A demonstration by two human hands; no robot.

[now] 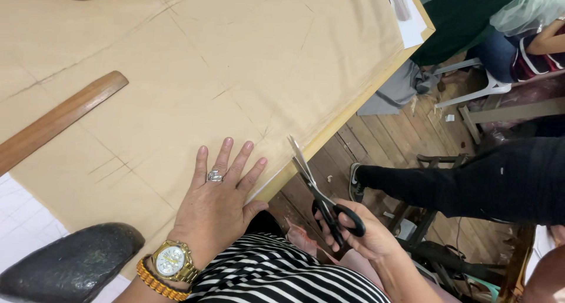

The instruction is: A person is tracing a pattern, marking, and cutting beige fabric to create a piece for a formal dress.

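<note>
Black-handled steel scissors (321, 194) at smooth tan fabric (206, 73)

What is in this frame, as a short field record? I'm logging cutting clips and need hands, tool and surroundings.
left hand: flat on the fabric, fingers spread, ring and gold watch worn
right hand: grips the scissors at the table edge
scissors: black handles, blades open, tips at the fabric's edge
fabric: tan, marked with drawn lines, spread over the table
table: wooden edge showing
ruler: wooden, lying on the fabric to the left
weight: dark, rounded object at lower left
nearby: another person's leg in black, over the plank floor
</note>
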